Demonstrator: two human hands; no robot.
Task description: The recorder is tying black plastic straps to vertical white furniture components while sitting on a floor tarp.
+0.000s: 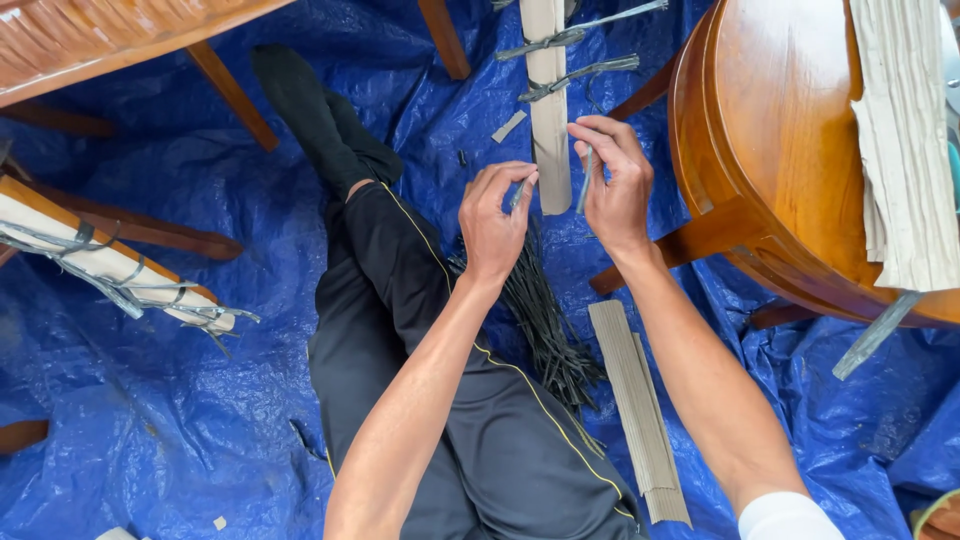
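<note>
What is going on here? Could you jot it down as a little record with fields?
Setting: person seated on a blue tarp, one leg in black trousers stretched out
Left hand: pinches one end of a thin grey strap between fingertips
Right hand: holds the strap's other part, fingers curled around it
Ahead of hands: cardboard-wrapped leg tied with grey straps
Below hands: bundle of dark straps on the tarp
Beside bundle: folded corrugated cardboard
Right edge: round wooden table, cardboard draped over it

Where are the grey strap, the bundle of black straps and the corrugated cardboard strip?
grey strap (583, 190): head view, part below right fingers.
bundle of black straps (545, 320): head view, its middle.
corrugated cardboard strip (635, 400): head view, its middle.
</note>
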